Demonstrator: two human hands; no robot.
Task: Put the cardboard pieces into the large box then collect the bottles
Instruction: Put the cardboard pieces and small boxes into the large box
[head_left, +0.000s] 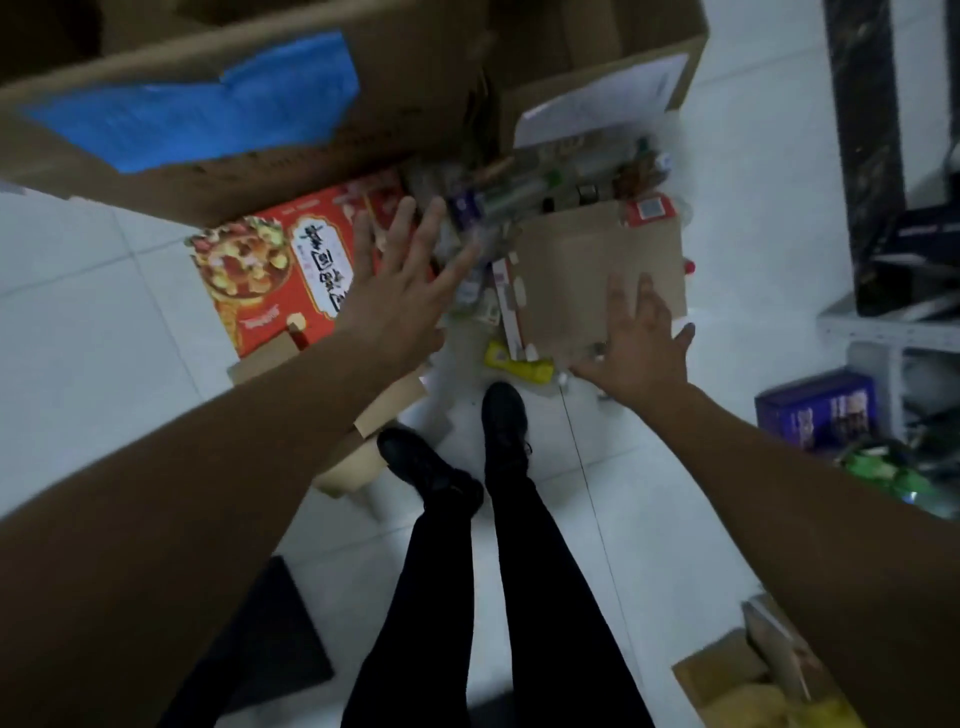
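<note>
A large brown box (260, 78) with blue tape stands at the top left. On the floor below it lie a red printed cardboard piece (275, 275) and a plain brown cardboard piece (582, 270). Between them is a blurred heap of bottles (498, 202), with a yellow bottle (519, 366) at its near edge. My left hand (400, 291) is spread flat with straight fingers over the right edge of the red piece. My right hand (639, 343) has its fingers spread at the brown piece's near edge, holding nothing that I can see.
My two black shoes (467, 441) stand on the white tile floor just before the heap. More brown cardboard scraps (363, 457) lie by my left foot. A shelf with a purple box (815, 410) is at the right, another open carton (753, 686) at the bottom right.
</note>
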